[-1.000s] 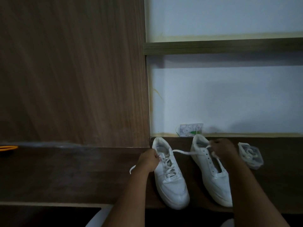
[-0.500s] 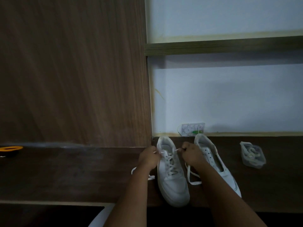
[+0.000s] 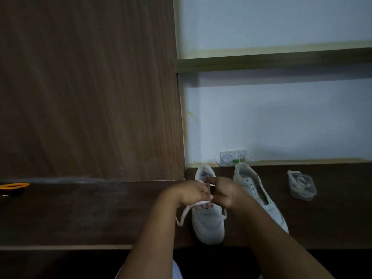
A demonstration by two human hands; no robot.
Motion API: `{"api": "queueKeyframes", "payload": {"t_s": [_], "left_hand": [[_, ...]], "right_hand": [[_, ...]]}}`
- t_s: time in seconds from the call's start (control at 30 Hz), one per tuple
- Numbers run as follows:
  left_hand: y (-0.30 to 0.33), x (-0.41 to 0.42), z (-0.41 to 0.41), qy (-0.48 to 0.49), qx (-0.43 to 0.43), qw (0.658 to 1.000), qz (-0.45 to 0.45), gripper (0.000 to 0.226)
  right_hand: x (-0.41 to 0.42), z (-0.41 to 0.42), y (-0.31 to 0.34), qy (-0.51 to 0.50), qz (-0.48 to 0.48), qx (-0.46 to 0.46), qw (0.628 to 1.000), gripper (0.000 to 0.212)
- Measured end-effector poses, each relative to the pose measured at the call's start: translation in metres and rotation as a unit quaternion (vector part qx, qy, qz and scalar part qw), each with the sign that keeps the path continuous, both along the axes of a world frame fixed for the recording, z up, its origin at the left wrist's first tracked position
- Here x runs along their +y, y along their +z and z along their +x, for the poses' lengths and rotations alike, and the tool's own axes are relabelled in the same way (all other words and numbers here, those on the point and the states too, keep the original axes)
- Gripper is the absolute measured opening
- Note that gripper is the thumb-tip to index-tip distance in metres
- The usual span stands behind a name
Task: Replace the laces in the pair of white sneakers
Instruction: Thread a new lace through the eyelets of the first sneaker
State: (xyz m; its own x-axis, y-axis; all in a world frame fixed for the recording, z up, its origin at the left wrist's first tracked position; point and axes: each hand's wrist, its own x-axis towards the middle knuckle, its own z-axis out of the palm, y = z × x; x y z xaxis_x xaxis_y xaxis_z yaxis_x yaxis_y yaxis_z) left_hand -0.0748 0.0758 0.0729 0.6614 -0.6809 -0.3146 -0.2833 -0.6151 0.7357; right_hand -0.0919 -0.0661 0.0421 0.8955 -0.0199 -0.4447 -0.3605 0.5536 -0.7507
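White canvas and rubber, dimly lit: two sneakers stand side by side on a dark wooden table [image 3: 90, 214], heels toward the pale wall [image 3: 281, 121], toes toward the person. In the head view, the only one, the left sneaker [image 3: 208, 222] points straight back at the table's near edge, its smooth rounded toe cap plain and clean. Both hands meet over its tongue. The left hand [image 3: 191, 193] and the right hand [image 3: 222, 193] nearly touch, fingers curled in tight and pinched on the white lace [image 3: 184, 215] at the upper eyelets. One loose end of that lace trails from under the left hand down to the table beside the shoe; a shorter loop shows at the shoe's other side, below the right hand. How far up the lacing runs is hidden by the hands.

The right sneaker [image 3: 253, 190] lies just beside, angled outward, partly behind the right forearm. Its eyelet row is bare, dark dots in a line, and the opening gapes.

Farther right, well apart, sits a small clear box [image 3: 302, 187] with something pale coiled inside. A wall socket [image 3: 232, 157] sits behind the heels. At the far left edge lies an orange object [image 3: 14, 186], too dim to identify. A brown wood panel [image 3: 90, 87] rises behind the table's left part.
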Motion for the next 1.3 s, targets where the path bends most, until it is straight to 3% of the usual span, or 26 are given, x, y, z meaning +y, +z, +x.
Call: {"api": "queueKeyframes", "payload": {"t_s": [0.03,0.1,0.13,0.17,0.2,0.23,0.3,0.4,0.53,0.57,0.67,0.73,0.83,0.9,1.0,1.07,1.17,1.3], "left_hand": [[0.003,-0.002,-0.001,-0.002,0.018,1.000,-0.005,0.027],[0.005,-0.007,0.002,0.074,0.031,0.996,-0.043,0.048],[0.002,-0.012,0.011,0.136,-0.007,0.989,-0.058,0.055],[0.000,-0.016,0.022,0.195,-0.056,0.977,-0.062,0.056],[-0.002,-0.021,0.030,0.234,-0.096,0.966,-0.052,0.054],[-0.005,-0.026,0.036,0.249,-0.098,0.963,-0.036,0.049],[-0.015,-0.034,0.042,0.262,0.027,0.962,-0.075,0.034],[-0.014,-0.031,0.040,0.267,0.199,0.930,-0.158,0.024],[-0.019,-0.023,0.053,0.292,0.232,0.906,-0.198,0.021],[-0.023,-0.022,0.058,0.312,0.242,0.893,-0.215,0.023],[-0.026,-0.025,0.060,0.330,0.304,0.851,-0.274,0.029],[-0.021,-0.029,0.057,0.303,0.280,0.868,-0.276,0.029],[-0.013,-0.035,0.053,0.183,0.066,0.969,-0.152,0.017],[-0.018,-0.034,0.052,0.117,-0.076,0.988,-0.066,0.014],[-0.023,-0.027,0.053,0.116,-0.236,0.963,-0.059,0.001],[-0.027,-0.026,0.058,0.121,-0.307,0.940,-0.085,0.006],[-0.036,-0.029,0.066,0.088,-0.388,0.914,-0.076,0.012],[-0.043,-0.038,0.070,0.060,-0.427,0.895,-0.115,0.020]], "right_hand": [[0.006,0.001,0.001,-0.005,-0.014,-0.009,1.000,0.025],[0.007,0.003,-0.002,-0.015,-0.202,-0.060,0.978,0.027],[0.003,0.004,-0.005,-0.022,-0.354,-0.105,0.929,0.028],[-0.001,0.005,-0.005,-0.024,-0.495,-0.155,0.855,0.028],[-0.003,0.004,-0.004,-0.018,-0.585,-0.208,0.784,0.025],[-0.004,0.003,-0.004,0.007,-0.618,-0.247,0.747,0.021],[-0.004,0.000,-0.005,0.077,-0.652,-0.281,0.700,0.019],[-0.006,0.001,-0.006,0.117,-0.708,-0.292,0.632,0.028],[-0.021,0.000,0.003,0.094,-0.726,-0.270,0.625,0.033],[-0.025,0.000,0.002,0.076,-0.718,-0.254,0.643,0.031],[-0.034,0.003,-0.003,-0.021,-0.625,-0.215,0.750,0.023],[-0.033,0.004,0.001,-0.024,-0.601,-0.221,0.768,0.026],[-0.026,0.007,0.018,-0.007,-0.664,-0.287,0.691,0.025],[-0.021,0.012,0.027,-0.007,-0.688,-0.320,0.651,0.020],[-0.023,0.024,0.028,-0.021,-0.683,-0.317,0.658,0.012],[-0.031,0.033,0.027,-0.055,-0.677,-0.294,0.672,0.009],[-0.045,0.043,0.022,-0.083,-0.686,-0.237,0.683,0.003],[-0.050,0.051,0.007,-0.049,-0.714,-0.200,0.669,0.009]]}}
